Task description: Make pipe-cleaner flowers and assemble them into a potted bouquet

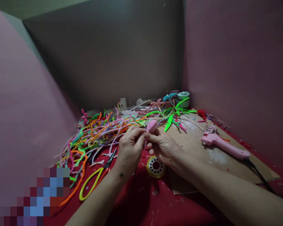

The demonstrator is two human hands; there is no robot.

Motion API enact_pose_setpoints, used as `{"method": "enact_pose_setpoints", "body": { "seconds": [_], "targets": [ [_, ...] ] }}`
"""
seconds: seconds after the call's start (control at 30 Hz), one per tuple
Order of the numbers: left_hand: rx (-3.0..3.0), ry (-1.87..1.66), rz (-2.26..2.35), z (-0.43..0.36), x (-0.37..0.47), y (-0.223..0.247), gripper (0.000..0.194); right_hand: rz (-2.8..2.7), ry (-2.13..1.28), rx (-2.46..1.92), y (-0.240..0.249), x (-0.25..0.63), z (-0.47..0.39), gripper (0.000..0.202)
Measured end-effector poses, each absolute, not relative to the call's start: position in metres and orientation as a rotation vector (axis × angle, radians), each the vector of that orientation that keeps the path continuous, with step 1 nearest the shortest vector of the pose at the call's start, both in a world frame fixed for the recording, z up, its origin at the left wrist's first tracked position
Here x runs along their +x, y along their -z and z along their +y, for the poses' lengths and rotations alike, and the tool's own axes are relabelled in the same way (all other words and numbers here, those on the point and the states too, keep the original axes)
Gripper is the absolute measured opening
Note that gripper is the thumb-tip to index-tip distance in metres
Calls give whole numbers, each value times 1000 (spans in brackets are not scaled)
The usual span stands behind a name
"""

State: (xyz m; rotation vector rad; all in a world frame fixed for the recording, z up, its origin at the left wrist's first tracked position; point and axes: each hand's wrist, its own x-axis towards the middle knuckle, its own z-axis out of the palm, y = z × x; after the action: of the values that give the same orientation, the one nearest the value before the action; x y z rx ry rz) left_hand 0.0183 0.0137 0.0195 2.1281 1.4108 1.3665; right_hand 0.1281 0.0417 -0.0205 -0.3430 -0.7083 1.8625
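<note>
A fuzzy pink bud-shaped piece (152, 125) points upward between my two hands, near the middle of the view. My left hand (131, 146) pinches at its base, thumb and forefinger pressed together. From the other side, my right hand (163, 146) closes on the same base, its thumb touching the left fingertips. The fingers hide the lower end of the piece. Just below the hands, a yellow tape spool (156, 167) with a ring of holes lies on the red cloth (141, 194).
Scissors with yellow handles (91, 185) lie left of my hands, beside a heap of coloured fuzzy stems (96, 131). On the right, a pink corded glue gun (226, 146) rests on a brown board (193, 163). A lidded jar (183, 99) stands behind.
</note>
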Motion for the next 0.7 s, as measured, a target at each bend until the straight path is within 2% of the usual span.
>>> {"method": "enact_pose_setpoints", "body": {
  "seconds": [0.2, 0.53, 0.7],
  "targets": [
    [2265, -1205, 1417, 8, 19, -18, 16, -626, -1859, -328, 21, 127, 45, 32],
    [1754, -1209, 1368, 19, 10, -7, 12, -749, -1829, -615, 23, 129, 42, 30],
    [1394, -1174, 1250, 19, 9, -13, 13, -996, -1663, -470, 18, 130, 40, 31]
  ]
}}
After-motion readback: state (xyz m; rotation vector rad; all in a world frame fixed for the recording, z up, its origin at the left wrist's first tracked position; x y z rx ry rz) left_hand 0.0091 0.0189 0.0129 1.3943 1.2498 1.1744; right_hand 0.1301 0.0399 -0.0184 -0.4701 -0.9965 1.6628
